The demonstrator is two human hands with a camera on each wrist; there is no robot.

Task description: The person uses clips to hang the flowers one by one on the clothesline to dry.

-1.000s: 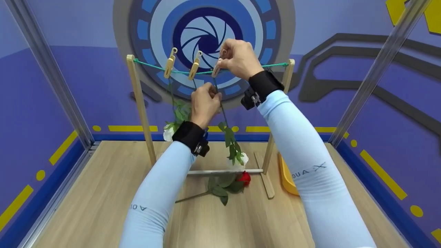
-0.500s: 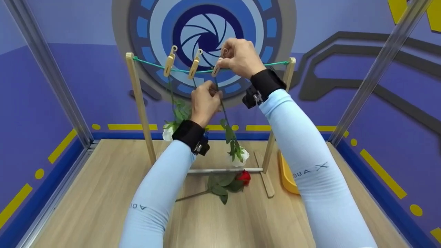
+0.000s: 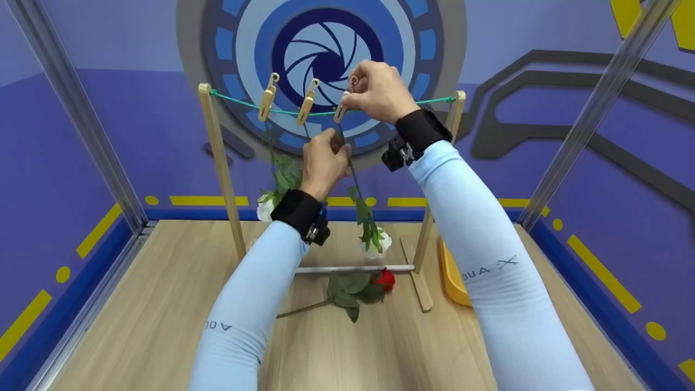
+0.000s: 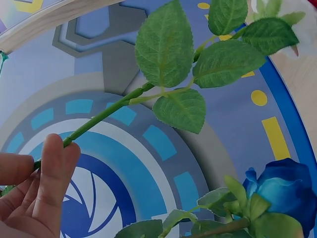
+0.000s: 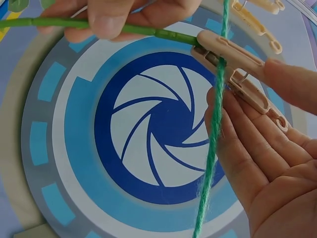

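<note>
My left hand (image 3: pixel 324 161) pinches the green stem (image 4: pixel 104 113) of a white rose (image 3: pixel 378 244), which hangs bloom down. Thumb and fingers of my right hand (image 3: pixel 383 93) pinch the tail end of a wooden clothespin (image 5: pixel 233 51). That clothespin straddles a green string (image 5: pixel 213 134), and the stem's tip lies at its mouth in the right wrist view. Left of it, two more clothespins sit on the string: one (image 3: pixel 266 103) above another white rose (image 3: pixel 265 208), the other (image 3: pixel 306 107) above a stem. A blue rose (image 4: pixel 285 191) shows low in the left wrist view.
A wooden rack (image 3: pixel 220 163) carries the string between its two posts, with a pale crossbar (image 3: pixel 358 269) low down. On the table (image 3: pixel 163 304) a red rose (image 3: pixel 385 281) lies in front of the crossbar. A yellow tray (image 3: pixel 453 279) stands at right, partly behind my right arm.
Both hands keep their places on the stem and the clothespin. The bloom of the held white rose has shifted slightly and shows more of its petals.
</note>
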